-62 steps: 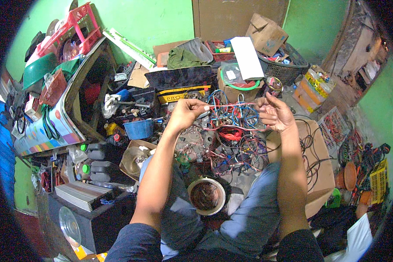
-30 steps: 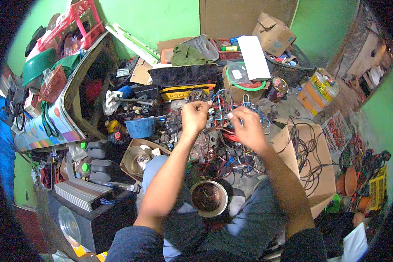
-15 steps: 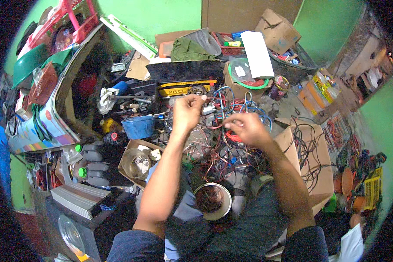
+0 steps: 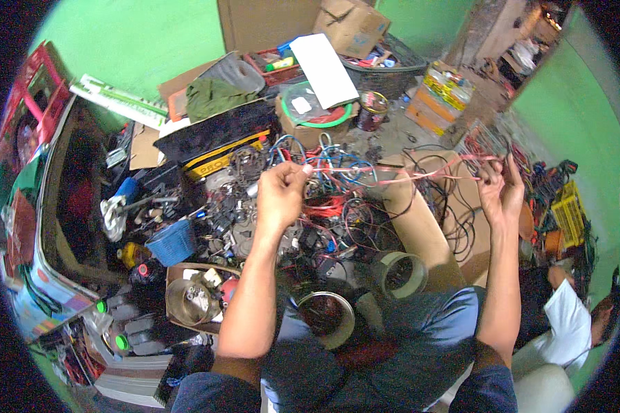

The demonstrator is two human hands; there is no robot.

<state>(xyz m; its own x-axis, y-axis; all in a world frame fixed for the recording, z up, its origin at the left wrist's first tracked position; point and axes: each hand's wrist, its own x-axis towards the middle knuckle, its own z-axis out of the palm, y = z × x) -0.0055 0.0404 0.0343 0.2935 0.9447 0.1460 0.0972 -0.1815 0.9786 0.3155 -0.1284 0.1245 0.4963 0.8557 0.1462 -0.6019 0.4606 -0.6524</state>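
My left hand point(image 4: 281, 194) is closed in a pinch on thin pink-red wires point(image 4: 420, 173). These stretch rightward to my raised right hand point(image 4: 499, 191), whose curled fingers also grip them. Beneath the strands lies a tangle of blue, red and black wires point(image 4: 334, 206) among dark electrical parts. A flattened cardboard box point(image 4: 424, 248) with looping black cables is below my right hand. Near my legs are a round pot point(image 4: 327, 332) of dark reddish contents and a pale cylinder point(image 4: 413, 282).
Blue basket point(image 4: 170, 244), box of metal parts point(image 4: 186, 296), black-yellow case point(image 4: 213, 138), white sheet point(image 4: 324, 69) and dark jugs point(image 4: 138, 337) crowd the front and left. Far right: yellow crate point(image 4: 566, 213); another person in white point(image 4: 558, 330), partly visible at lower right.
My right hand has swung outward to the right, stretching the pink-red wires between my hands. My view has turned rightward, showing more of the other person at lower right.
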